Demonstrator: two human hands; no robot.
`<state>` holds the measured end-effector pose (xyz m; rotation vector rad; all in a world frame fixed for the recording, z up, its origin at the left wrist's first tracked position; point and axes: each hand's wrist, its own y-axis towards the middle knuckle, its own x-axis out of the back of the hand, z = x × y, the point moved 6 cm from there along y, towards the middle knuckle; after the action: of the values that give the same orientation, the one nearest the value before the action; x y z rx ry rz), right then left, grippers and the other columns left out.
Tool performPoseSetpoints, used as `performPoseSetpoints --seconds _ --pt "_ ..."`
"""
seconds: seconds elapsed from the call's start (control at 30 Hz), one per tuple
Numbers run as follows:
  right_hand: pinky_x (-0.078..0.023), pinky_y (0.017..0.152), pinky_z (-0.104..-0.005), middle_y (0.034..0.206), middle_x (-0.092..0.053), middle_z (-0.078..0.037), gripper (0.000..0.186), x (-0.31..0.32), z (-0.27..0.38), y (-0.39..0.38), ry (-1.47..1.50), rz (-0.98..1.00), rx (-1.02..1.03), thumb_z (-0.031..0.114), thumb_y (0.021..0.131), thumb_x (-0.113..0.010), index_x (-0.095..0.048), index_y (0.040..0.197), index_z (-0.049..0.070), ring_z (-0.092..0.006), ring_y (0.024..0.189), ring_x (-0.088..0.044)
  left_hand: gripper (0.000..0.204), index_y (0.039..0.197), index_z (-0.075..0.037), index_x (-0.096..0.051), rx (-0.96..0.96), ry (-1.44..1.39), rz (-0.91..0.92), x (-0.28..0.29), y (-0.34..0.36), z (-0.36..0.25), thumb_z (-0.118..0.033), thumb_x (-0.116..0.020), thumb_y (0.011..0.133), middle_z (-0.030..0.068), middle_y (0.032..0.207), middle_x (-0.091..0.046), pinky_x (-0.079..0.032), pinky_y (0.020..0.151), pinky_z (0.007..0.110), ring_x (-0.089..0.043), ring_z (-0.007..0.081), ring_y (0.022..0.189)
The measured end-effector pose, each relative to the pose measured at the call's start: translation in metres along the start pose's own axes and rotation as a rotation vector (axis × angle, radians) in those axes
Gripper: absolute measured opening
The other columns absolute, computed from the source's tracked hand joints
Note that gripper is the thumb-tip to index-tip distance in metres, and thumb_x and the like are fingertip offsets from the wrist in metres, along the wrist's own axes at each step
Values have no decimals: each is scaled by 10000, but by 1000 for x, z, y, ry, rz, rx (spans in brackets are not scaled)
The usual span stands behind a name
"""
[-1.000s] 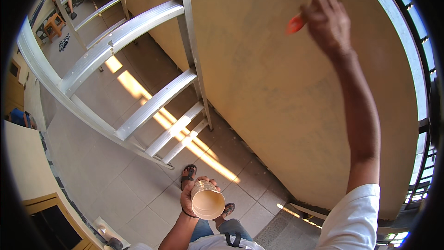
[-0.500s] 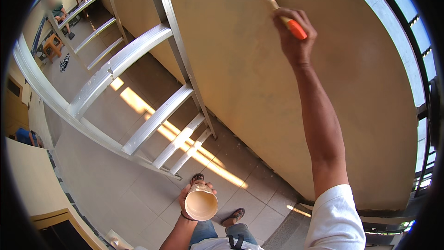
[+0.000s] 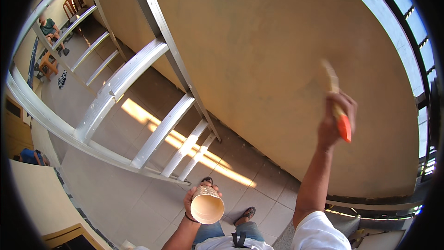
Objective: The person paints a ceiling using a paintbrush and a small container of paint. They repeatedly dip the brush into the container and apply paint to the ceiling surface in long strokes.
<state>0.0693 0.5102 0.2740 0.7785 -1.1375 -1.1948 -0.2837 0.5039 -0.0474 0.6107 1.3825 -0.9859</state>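
Note:
My right hand (image 3: 336,116) grips a paintbrush (image 3: 343,127) by its handle, whose end is orange-red. The bristle end points up against the beige wall (image 3: 249,65) and is smeared by motion, so I cannot tell whether it touches. Low in front of my body, my left hand (image 3: 190,201) is wrapped round a cup (image 3: 207,207) with a ridged outside. Its mouth is tilted toward me, and the inside is coated cream; how much paint it holds I cannot tell.
An aluminium stepladder (image 3: 162,129) stands on the tiled floor (image 3: 138,203) to my left, close to the wall. Beyond it a person (image 3: 50,30) sits near an orange stool (image 3: 48,65) and a wooden chair (image 3: 71,5). A dark metal railing (image 3: 418,41) borders the right side.
My right hand has swept the paintbrush down and to the right along the wall. The left hand still holds the cup low in front. The view has shifted slightly.

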Motion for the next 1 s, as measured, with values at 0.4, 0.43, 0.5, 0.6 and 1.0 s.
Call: performPoseSetpoints --seconds 0.4,0.43,0.5,0.6,1.0 --pt "-583 876 -411 1076 -740 -52 222 -172 -114 -108 -26 816 189 17 847 -745 -749 1034 137 -292 1035 -696 514 1277 -22 -612 -45 -22 -86 15 -7 5 -460 -496 1034 202 1233 -606 -593 918 502 -630 384 1159" --pt "-582 873 -404 1068 -748 -72 211 -160 -107 -71 44 721 160 18 852 -758 -761 1033 126 -299 1002 -707 512 1278 -22 -613 -47 -36 -91 16 -10 5 -457 -495 1035 204 1233 -607 -594 917 503 -629 386 1161" --pt "-554 820 -330 967 -735 -100 153 -125 -53 18 91 591 151 -23 867 -755 -766 989 69 -264 885 -703 511 1282 -20 -611 -51 -40 -85 13 -13 2 -453 -499 1036 208 1236 -605 -597 914 506 -629 391 1165" --pt "-546 781 -311 918 -724 -84 159 -88 -10 77 81 309 179 -60 850 -749 -752 959 55 -204 837 -690 529 1336 -43 -568 -52 -55 -24 14 -14 0 -480 -478 1052 209 1297 -564 -613 900 550 -594 393 1226" --pt "-565 779 -449 956 -695 -76 194 -238 -86 -118 32 848 220 4 845 -694 -733 985 134 -319 937 -673 543 1333 -30 -564 -93 14 -37 22 -14 -5 -483 -472 1048 215 1284 -570 -614 894 549 -591 401 1220"
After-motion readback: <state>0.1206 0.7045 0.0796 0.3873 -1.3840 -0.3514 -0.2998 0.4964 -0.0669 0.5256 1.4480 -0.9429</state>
